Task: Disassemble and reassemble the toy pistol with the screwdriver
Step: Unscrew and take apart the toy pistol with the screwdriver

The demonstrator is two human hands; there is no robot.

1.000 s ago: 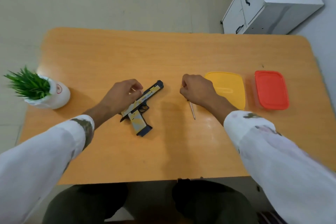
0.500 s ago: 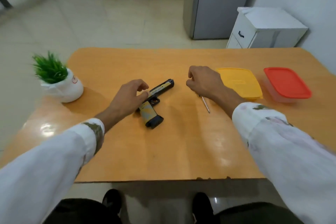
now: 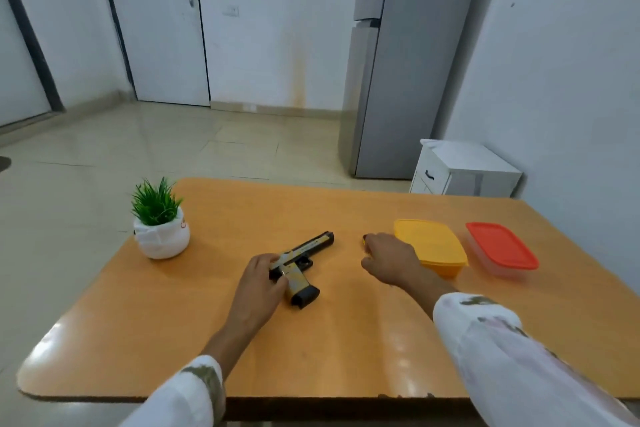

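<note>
Our left hand (image 3: 261,276) curls around the rear of the toy pistol (image 3: 300,262), which lies flat at table (image 3: 242,218) centre, muzzle toward one o'clock. Our right hand (image 3: 388,258) closes on the screwdriver (image 3: 364,238); only its dark tip shows. With our gaze raised, the driver could slip off a screw, or loosened screws could roll away.
</note>
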